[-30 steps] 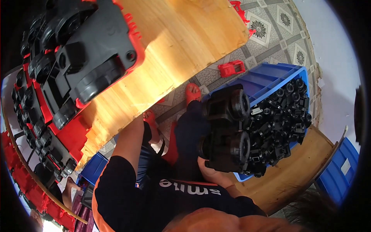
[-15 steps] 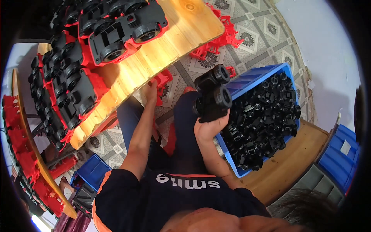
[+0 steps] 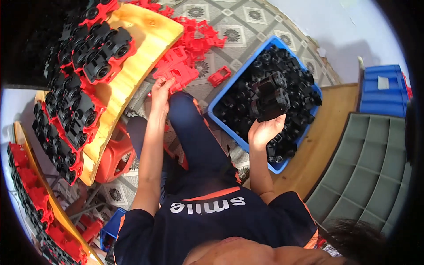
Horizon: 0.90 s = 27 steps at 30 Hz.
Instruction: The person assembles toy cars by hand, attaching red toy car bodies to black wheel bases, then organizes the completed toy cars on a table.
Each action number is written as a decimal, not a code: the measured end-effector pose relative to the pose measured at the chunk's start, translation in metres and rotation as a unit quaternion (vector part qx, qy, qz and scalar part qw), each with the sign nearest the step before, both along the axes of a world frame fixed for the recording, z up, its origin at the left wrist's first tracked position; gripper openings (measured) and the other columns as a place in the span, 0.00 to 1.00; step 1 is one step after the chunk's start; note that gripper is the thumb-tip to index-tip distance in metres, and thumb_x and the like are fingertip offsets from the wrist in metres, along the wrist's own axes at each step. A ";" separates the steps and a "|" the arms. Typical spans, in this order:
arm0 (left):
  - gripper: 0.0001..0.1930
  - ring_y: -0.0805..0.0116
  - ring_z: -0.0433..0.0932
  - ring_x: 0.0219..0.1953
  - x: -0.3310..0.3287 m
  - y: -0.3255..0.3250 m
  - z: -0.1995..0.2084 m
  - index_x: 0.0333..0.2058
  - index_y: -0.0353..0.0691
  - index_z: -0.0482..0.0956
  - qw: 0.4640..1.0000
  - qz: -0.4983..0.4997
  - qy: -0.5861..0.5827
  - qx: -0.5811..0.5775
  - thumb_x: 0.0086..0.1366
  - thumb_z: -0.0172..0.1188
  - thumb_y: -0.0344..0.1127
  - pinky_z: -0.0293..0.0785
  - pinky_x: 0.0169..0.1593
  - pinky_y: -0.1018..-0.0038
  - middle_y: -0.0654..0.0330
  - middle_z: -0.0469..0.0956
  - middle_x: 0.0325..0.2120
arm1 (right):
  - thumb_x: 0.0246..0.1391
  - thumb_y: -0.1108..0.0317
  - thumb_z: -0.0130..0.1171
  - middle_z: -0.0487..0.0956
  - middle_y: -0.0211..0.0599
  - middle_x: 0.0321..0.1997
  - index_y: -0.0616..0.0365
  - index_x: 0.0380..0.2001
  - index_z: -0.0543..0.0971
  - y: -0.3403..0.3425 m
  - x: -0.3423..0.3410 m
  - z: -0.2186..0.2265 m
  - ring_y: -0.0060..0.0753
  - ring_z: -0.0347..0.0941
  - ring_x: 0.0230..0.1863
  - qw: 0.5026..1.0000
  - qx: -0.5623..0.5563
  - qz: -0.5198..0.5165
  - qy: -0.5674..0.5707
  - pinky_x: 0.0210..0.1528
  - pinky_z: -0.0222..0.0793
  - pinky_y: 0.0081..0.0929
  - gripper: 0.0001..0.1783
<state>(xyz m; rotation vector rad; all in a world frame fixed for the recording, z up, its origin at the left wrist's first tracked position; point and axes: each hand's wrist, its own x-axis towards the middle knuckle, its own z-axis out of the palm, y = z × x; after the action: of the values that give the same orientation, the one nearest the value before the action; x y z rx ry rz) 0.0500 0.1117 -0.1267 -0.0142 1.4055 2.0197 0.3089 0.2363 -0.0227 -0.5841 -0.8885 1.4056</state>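
Note:
My left hand (image 3: 162, 88) is closed in a pinch on the edge of a red plastic toy car body (image 3: 180, 70), which has cut-out openings and is raised beyond my knees. My right hand (image 3: 266, 130) grips a black toy car chassis (image 3: 270, 99) from below, its wheels showing on top. The chassis is above a blue crate (image 3: 229, 138) heaped with similar black wheeled parts (image 3: 282, 150). The two pieces are held apart from each other. My right fingertips are partly hidden behind the chassis.
On the left, a wooden table (image 3: 128, 75) carries rows of red-and-black toy cars (image 3: 102, 55). Several red bodies (image 3: 196, 37) lie on the patterned floor. A red stool (image 3: 115, 157) is under the table edge; a grey padded surface (image 3: 357, 163) and another blue crate (image 3: 384, 90) are at right.
The head view has turned toward the right. My left hand has brought the red body out from beside the table edge. My right hand still holds the black chassis, now over the crate.

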 end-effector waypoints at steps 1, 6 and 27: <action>0.07 0.79 0.69 0.24 -0.003 0.005 -0.007 0.30 0.43 0.74 0.997 -0.025 0.063 -0.033 0.61 0.63 0.25 0.67 0.32 0.80 0.70 0.73 0.25 | 0.63 0.72 0.54 0.79 0.32 0.40 0.61 0.44 0.75 0.005 0.012 0.001 0.26 0.75 0.37 1.000 0.013 -0.003 0.000 0.41 0.75 0.30 0.08; 0.12 0.83 0.60 0.25 0.021 0.020 0.006 0.26 0.45 0.68 0.978 -0.067 0.185 -0.070 0.62 0.62 0.25 0.58 0.31 0.83 0.74 0.64 0.22 | 0.64 0.74 0.50 0.78 0.37 0.51 0.59 0.51 0.74 0.014 0.029 0.015 0.34 0.77 0.49 0.997 -0.030 0.048 0.049 0.49 0.76 0.37 0.13; 0.08 0.84 0.66 0.28 0.151 0.071 0.008 0.31 0.39 0.74 0.938 -0.307 0.162 -0.018 0.63 0.65 0.31 0.62 0.32 0.83 0.74 0.70 0.25 | 0.65 0.64 0.48 0.79 0.35 0.48 0.54 0.49 0.76 0.113 0.059 -0.074 0.36 0.76 0.47 0.866 -0.271 0.406 0.105 0.55 0.70 0.41 0.14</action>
<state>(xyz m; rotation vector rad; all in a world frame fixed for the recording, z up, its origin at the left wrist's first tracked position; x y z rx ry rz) 0.2008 0.1823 -0.1190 0.6870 1.4135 1.5095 0.3683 0.3494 -0.0964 -0.4614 -0.5585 2.4859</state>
